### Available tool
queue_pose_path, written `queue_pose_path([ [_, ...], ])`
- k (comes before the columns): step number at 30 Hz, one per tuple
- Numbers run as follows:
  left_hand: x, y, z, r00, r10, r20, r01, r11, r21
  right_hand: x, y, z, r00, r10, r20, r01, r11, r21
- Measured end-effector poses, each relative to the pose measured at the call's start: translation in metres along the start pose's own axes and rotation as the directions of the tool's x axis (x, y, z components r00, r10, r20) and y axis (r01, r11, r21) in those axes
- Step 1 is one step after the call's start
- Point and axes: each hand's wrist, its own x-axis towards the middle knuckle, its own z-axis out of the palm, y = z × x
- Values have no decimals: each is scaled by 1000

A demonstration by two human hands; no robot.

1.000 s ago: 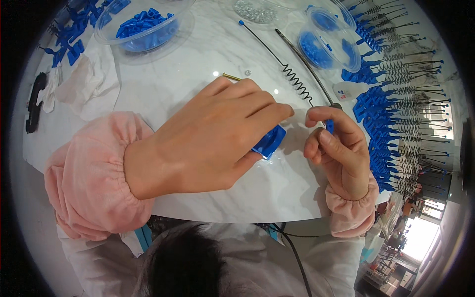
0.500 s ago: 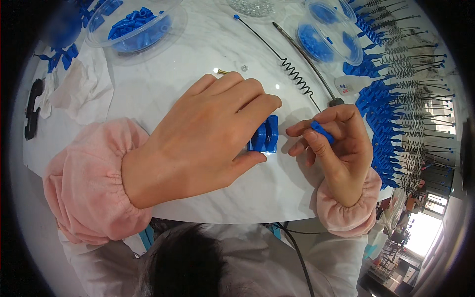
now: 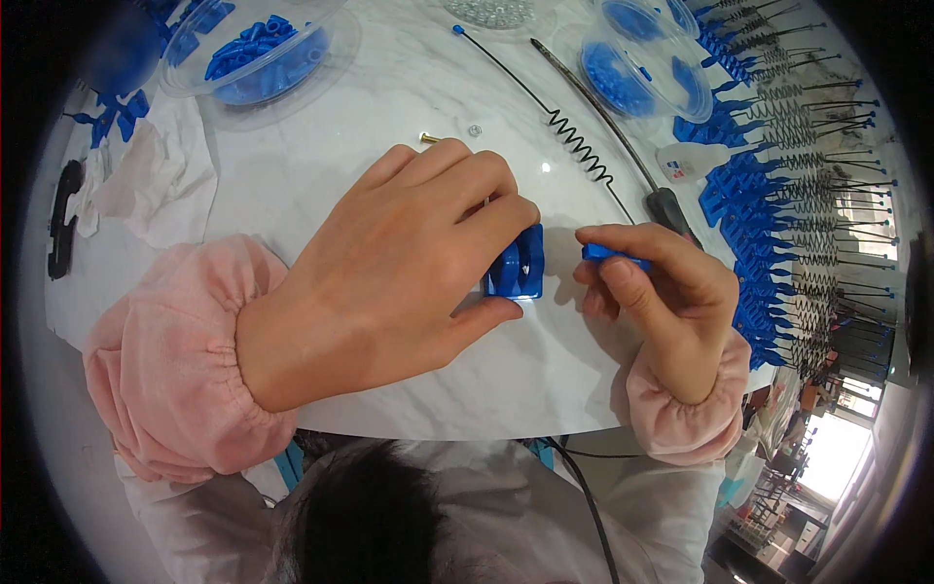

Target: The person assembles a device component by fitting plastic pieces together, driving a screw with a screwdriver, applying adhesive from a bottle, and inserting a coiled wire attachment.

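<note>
The left hand point(image 3: 399, 258), fingers half curled, holds a slotted blue block point(image 3: 506, 282) by forefinger and thumb, its left part hidden beneath them; the right hand point(image 3: 673, 297) pinches a small blue piece point(image 3: 597, 253) between thumb and forefinger, partly covered

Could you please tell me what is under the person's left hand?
Under the left hand, a blue part shows at the hand's right side. Its remainder, and anything else beneath, is covered and cannot be seen.

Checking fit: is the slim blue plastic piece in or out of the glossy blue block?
Out: the right hand pinches the piece; white table shows between it and the block.
</note>
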Motion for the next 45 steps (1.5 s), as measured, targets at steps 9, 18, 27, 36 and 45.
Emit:
queue_pose_path([
  [9, -2, 0, 0, 1000, 5, -10, -5, 1000, -6, 3, -8, -4, 922, 374, 97, -377, 819, 432],
  [18, -2, 0, 4, 999, 8, -40, -9, 1000, -13, 3, 0, 10, 974, 76, -215, -13, 960, 279],
  [27, -2, 5, 9, 999, -7, -42, 8, 1000, 21, 6, 16, 7, 979, -191, -74, 187, 981, -60],
  [36, -4, 4, 11, 999, -10, -48, 10, 1000, -20, 1, 17, 10, 966, -255, -39, 248, 959, -135],
  [45, -7, 3, 16, 997, 7, -79, -7, 1000, 4, -4, 20, 15, 970, -238, -42, 235, 969, -73],
])
